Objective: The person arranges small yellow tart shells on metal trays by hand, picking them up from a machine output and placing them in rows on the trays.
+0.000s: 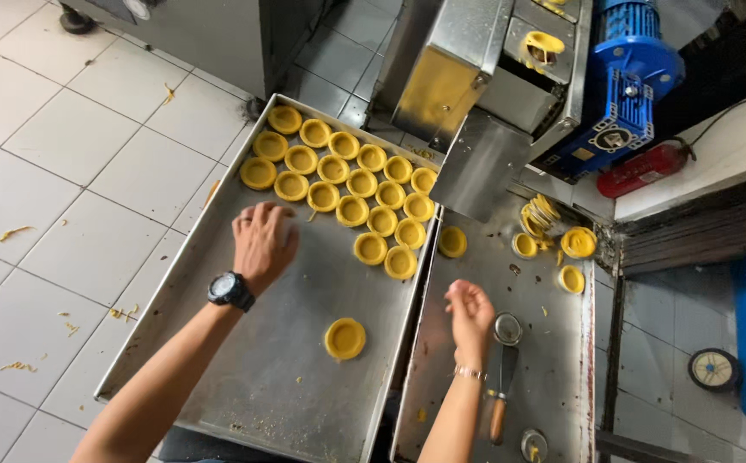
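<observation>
Left hand (263,243), black watch on wrist, rests palm-down on the metal tray (253,369), fingers loosely curled, grasping nothing visible. Rows of yellow tart shells (347,184) just beyond the fingers; one lone shell (344,338) nearer. Right hand (469,313) hovers half-curled, empty, beside a scraper (501,390).

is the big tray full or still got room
Partly full: the tray holds rows of yellow shells at its far end, one lone shell, the rest bare metal.
</observation>
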